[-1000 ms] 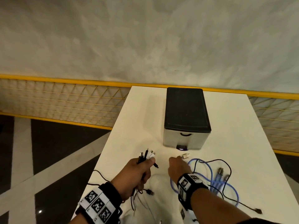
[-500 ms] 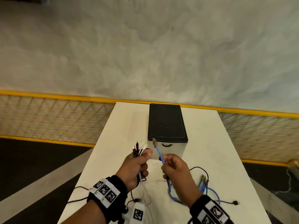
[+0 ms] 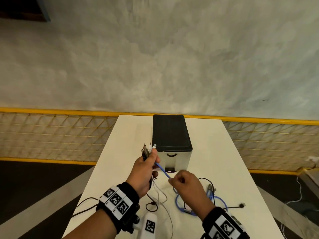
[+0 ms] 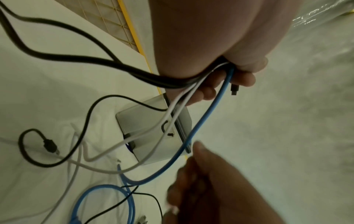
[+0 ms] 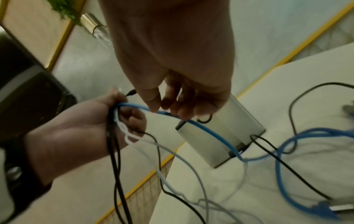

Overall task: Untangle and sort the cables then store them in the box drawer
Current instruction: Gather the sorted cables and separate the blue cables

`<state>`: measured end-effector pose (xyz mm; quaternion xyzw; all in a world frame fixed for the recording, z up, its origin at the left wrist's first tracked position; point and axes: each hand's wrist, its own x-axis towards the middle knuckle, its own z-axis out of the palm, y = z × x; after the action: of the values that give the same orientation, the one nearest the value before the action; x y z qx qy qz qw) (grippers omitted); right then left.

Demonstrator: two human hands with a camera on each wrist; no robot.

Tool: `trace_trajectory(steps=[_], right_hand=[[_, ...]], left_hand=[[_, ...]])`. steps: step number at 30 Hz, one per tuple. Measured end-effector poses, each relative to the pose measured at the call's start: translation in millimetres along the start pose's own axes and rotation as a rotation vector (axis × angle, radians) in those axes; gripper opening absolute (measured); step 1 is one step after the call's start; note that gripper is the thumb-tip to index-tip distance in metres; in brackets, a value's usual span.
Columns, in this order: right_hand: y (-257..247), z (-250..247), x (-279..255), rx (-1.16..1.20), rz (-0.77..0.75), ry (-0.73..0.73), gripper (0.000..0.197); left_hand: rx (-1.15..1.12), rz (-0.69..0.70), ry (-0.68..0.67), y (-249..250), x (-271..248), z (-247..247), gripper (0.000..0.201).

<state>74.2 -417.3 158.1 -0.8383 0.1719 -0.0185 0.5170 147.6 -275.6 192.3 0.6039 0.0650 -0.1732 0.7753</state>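
My left hand (image 3: 152, 157) is raised in front of the box drawer (image 3: 170, 135) and grips a bundle of cable ends (image 3: 148, 150), black and white, with the plugs sticking up. The blue cable (image 3: 162, 169) also runs into this fist; the left wrist view shows the fingers (image 4: 239, 75) curled round blue cable (image 4: 201, 125), white and black leads. My right hand (image 3: 170, 180) pinches the blue cable lower down, thumb and fingertips (image 5: 155, 106) closed on the blue cable (image 5: 201, 130). The drawer front (image 3: 172, 159) is closed.
Loose blue loops (image 3: 214, 199) and a thin black cable with its plug (image 3: 242, 205) lie on the white table (image 3: 233, 169) to the right. White leads (image 3: 160, 195) trail below my left hand. A yellow mesh fence (image 3: 60, 135) runs behind the table.
The blue cable's end has gone from my right hand into the left hand's bundle. My right hand has slid down and to the right along the blue cable.
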Motion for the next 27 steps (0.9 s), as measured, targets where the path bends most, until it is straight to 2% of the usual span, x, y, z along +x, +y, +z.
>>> trace_trajectory(steps=[3, 4, 5, 7, 9, 11, 13, 15, 17, 19, 20, 22, 24, 27], right_hand=[[2, -3, -7, 0.199, 0.404, -0.339, 0.043], [4, -1, -6, 0.276, 0.492, -0.407, 0.048], [7, 2, -3, 0.374, 0.54, -0.415, 0.05], [8, 8, 7, 0.611, 0.578, -0.342, 0.042], [1, 8, 15, 0.842, 0.633, -0.249, 0.028], [-3, 3, 23, 1.071, 0.693, -0.177, 0.022], [-2, -7, 32, 1.286, 0.68, -0.107, 0.024], [7, -23, 43, 1.428, 0.636, -0.001, 0.025], [17, -38, 50, 1.463, 0.617, 0.07, 0.027], [21, -42, 51, 1.418, 0.614, 0.048, 0.029], [21, -39, 49, 1.387, 0.612, 0.017, 0.028], [11, -27, 41, 1.279, 0.591, -0.055, 0.021], [-2, -13, 32, 1.174, 0.557, -0.117, 0.018], [-25, 5, 18, 1.153, 0.504, -0.23, 0.026]], left_hand=[[-0.04, 0.012, -0.019, 3, -1, -6, 0.041], [-0.078, 0.004, -0.055, 4, -2, -6, 0.043], [-0.12, -0.005, -0.102, 3, -5, -6, 0.044], [-0.133, -0.019, -0.177, 1, -11, -6, 0.048], [-0.054, -0.034, -0.242, -2, -19, -8, 0.049], [0.041, -0.049, -0.285, -5, -27, -15, 0.047], [0.179, -0.06, -0.295, -4, -31, -31, 0.044], [0.332, -0.075, -0.228, 2, -29, -58, 0.042], [0.418, -0.059, -0.047, 12, -22, -91, 0.039], [0.477, 0.01, 0.136, 23, -18, -113, 0.037], [0.509, 0.062, 0.184, 27, -17, -115, 0.036], [0.612, 0.197, 0.16, 31, -19, -94, 0.03], [0.718, 0.307, 0.044, 25, -21, -59, 0.026], [0.706, 0.312, -0.135, 1, -19, -13, 0.031]])
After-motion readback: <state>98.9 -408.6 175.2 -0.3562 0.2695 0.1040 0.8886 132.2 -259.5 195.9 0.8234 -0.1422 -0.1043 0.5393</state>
